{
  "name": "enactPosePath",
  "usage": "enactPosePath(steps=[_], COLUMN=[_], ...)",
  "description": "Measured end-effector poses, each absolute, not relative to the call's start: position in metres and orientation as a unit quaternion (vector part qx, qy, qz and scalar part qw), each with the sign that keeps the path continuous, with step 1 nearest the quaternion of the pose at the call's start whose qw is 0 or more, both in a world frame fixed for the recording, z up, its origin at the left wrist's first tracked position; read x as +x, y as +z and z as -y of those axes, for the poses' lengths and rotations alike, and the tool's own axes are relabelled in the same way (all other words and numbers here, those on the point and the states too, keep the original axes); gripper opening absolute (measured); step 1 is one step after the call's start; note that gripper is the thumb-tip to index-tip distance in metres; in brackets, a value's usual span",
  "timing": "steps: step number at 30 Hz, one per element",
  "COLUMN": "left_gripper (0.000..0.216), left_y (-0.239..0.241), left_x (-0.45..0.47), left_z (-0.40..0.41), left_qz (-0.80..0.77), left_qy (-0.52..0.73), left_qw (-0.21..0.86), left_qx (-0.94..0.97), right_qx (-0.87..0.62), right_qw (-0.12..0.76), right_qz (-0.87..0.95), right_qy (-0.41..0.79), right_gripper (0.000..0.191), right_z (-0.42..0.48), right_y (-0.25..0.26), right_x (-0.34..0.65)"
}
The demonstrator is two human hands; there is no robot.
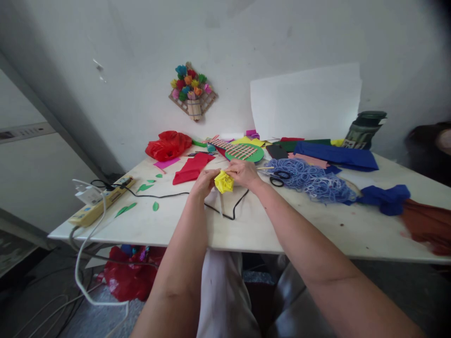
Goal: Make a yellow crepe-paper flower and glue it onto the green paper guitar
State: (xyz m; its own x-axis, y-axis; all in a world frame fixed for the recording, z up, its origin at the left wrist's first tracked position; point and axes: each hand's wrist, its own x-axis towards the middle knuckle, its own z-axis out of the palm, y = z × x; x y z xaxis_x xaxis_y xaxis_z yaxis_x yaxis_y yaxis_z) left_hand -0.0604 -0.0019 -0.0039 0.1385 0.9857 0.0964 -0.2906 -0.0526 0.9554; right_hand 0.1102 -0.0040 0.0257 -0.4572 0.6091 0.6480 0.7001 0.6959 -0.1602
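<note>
Over the middle of the table, a crumpled yellow paper flower (224, 182) sits between my two hands. My left hand (206, 182) pinches its left side with curled fingers. The fingers of my right hand (243, 172) are closed at its upper right edge. From behind the right hand a thin wooden stick (266, 168) pokes out; whether it joins the flower is hidden. Black-handled scissors (278, 178) lie just right of that hand, partly under a heap of blue yarn (306, 178). A folded red paper piece (193, 168) lies behind the left hand.
A black cord (162, 195) runs from a power strip (102, 202) under my hands. Green paper leaves (144, 187) lie at left. Behind are a red bag (169, 145), a green woven-strip piece (259, 152), a phone (276, 151), blue paper (338, 156) and a dark bottle (364, 130).
</note>
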Motion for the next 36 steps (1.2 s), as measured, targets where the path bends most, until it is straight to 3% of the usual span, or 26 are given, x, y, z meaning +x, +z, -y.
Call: enactPosePath(steps=[14,28,36], left_gripper=[0.033,0.035,0.036], left_y=[-0.001,0.002,0.002], left_x=[-0.064,-0.063,-0.062], left_z=[0.004,0.008,0.008], left_qz=[-0.366,-0.388,-0.379], left_qy=[0.511,0.508,0.515], left_qw=[0.53,0.517,0.53], left_qx=[0.57,0.569,0.557], right_qx=[-0.461,-0.433,-0.426], right_qw=[0.275,0.244,0.236], right_qz=[0.843,0.867,0.873], right_qy=[-0.038,0.043,-0.03], right_gripper=[0.025,0.029,0.028], right_z=[0.009,0.007,0.001], right_y=[0.032,0.038,0.034], right_x=[0.112,0.121,0.124])
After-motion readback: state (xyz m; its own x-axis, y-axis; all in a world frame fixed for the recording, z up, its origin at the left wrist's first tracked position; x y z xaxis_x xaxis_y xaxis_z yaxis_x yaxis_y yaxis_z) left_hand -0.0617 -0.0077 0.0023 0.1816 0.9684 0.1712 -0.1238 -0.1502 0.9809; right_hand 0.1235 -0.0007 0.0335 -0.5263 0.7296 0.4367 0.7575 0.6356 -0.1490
